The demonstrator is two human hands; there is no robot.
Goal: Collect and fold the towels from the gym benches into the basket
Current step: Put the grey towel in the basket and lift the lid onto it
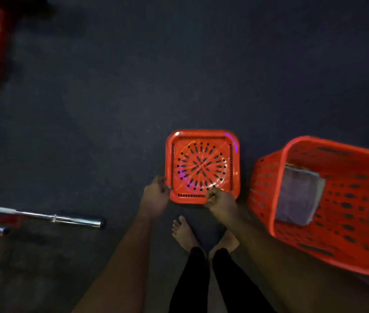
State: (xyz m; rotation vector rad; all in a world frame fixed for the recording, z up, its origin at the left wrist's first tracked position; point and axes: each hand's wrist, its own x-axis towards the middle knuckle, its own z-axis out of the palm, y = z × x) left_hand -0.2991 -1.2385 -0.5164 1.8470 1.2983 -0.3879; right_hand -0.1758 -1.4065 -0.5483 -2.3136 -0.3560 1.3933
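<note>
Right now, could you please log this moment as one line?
left hand: grips lid corner | right hand: grips lid near edge | basket: open, folded towels inside

bare arms [122,256], bare feet [184,231], and what look like black leggings [192,283].

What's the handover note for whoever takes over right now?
Left hand: grips the orange basket lid at its near-left corner.
Right hand: pinches its near rim.
Orange basket: on the floor right of the lid, open, folded towels inside.
Done: some towels folded and in.
Left: lid likely goes on; no loose towels in view.
</note>
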